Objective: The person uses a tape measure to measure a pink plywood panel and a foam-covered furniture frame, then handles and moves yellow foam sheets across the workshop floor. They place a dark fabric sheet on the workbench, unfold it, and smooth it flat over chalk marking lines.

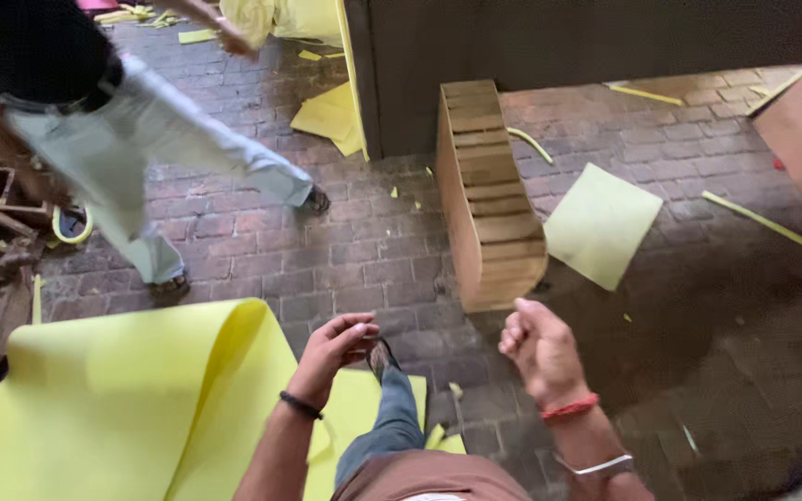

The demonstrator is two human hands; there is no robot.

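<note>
Left hand [336, 348]: lower middle of frame, fingers curled loosely, holding nothing, just above the yellow sheet [113, 408].
Right hand [538, 348]: lower middle-right, closed in an empty fist.
Yellow sheet: lower left, on the brick floor [364, 250], far edge curled up; looks light, floppy, smooth; best gripped at the raised edge.
Wooden block [489, 199]: centre, likely stiff and heavy.
Other person [132, 139]: upper left, walking.

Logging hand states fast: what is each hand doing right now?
Left hand: fingers curled loosely, holding nothing visible, above the yellow sheet.
Right hand: closed in a fist, nothing visible in it.
</note>
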